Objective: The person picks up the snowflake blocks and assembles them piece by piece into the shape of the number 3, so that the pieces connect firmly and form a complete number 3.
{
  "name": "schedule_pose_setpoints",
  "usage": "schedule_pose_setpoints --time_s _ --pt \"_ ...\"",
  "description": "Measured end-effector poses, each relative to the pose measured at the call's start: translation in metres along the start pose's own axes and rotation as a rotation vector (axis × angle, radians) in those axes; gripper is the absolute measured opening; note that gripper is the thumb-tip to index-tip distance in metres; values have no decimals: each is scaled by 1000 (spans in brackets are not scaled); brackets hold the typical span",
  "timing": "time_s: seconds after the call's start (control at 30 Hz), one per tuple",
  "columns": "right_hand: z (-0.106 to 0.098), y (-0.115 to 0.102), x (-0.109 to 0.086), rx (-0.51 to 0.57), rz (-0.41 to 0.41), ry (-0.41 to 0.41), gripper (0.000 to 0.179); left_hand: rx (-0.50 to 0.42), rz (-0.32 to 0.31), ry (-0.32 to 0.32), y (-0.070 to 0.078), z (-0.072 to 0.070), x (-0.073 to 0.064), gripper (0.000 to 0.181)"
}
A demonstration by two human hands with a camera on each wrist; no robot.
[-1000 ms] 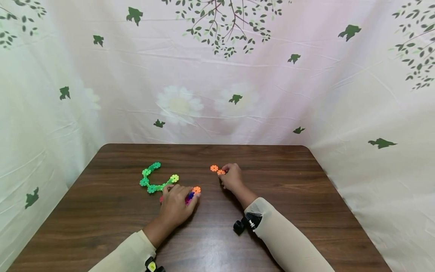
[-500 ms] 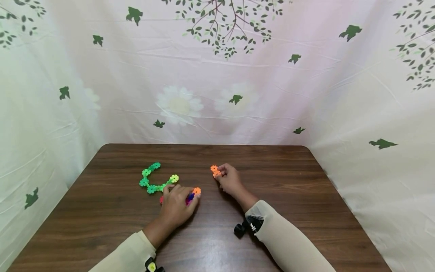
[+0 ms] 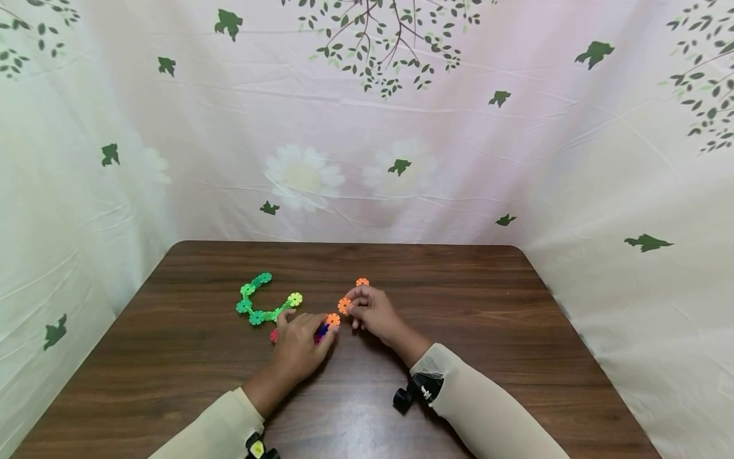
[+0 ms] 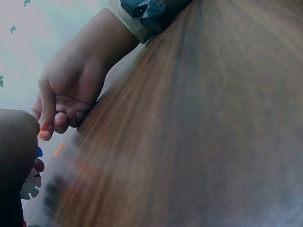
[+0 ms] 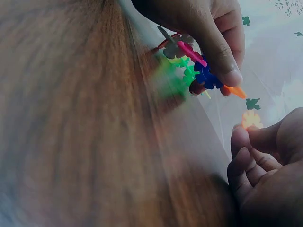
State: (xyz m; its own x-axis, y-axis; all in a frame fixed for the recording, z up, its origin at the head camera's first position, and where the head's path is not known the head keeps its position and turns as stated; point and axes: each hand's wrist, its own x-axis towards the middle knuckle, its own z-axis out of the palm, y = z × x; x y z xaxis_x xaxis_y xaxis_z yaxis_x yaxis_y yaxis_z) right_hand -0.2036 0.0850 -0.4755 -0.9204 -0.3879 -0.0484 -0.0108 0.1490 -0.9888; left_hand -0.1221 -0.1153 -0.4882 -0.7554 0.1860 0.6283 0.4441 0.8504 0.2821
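In the head view, my left hand (image 3: 299,341) holds a short chain of flower-shaped interlocking discs. The right wrist view shows its thumb and finger pinching the chain near a blue disc (image 5: 207,77), with pink and greyish discs behind. At the chain's end sticks out an orange disc (image 3: 332,320). Just to the right, my right hand (image 3: 375,312) pinches a loose orange disc (image 3: 344,305) between thumb and fingertips; a small gap separates the two orange discs. Another orange disc (image 3: 362,282) lies on the table behind the right hand, partly covered by it.
A curved chain of green discs (image 3: 243,306), ending in a yellow-green disc (image 3: 295,299), lies beyond the left hand. All this is on a dark wooden table (image 3: 459,280). A patterned cloth backdrop (image 3: 355,217) stands behind the table's far edge.
My right hand has taken one orange disc from beside the other and carried it left and nearer, towards the held chain. The left hand has stayed almost still.
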Motion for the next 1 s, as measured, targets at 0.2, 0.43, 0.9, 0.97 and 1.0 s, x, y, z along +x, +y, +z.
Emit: schedule_pose_setpoints --time_s 0.2,0.43,0.9,0.97,1.0 --pt "1 -1 -2 27 -19 -30 15 -30 36 18 1 0 0 28" --pt "5 -3 -2 64 -16 -47 17 -44 62 -9 2 -3 1 30" --pt "5 -2 -4 107 2 -139 21 -71 136 3 2 -1 0 26" --pt "5 -3 -5 104 20 -151 20 -72 138 -2 1 -1 0 26" --pt "6 -4 -5 103 26 -155 20 -71 139 -4 1 -1 -1 26"
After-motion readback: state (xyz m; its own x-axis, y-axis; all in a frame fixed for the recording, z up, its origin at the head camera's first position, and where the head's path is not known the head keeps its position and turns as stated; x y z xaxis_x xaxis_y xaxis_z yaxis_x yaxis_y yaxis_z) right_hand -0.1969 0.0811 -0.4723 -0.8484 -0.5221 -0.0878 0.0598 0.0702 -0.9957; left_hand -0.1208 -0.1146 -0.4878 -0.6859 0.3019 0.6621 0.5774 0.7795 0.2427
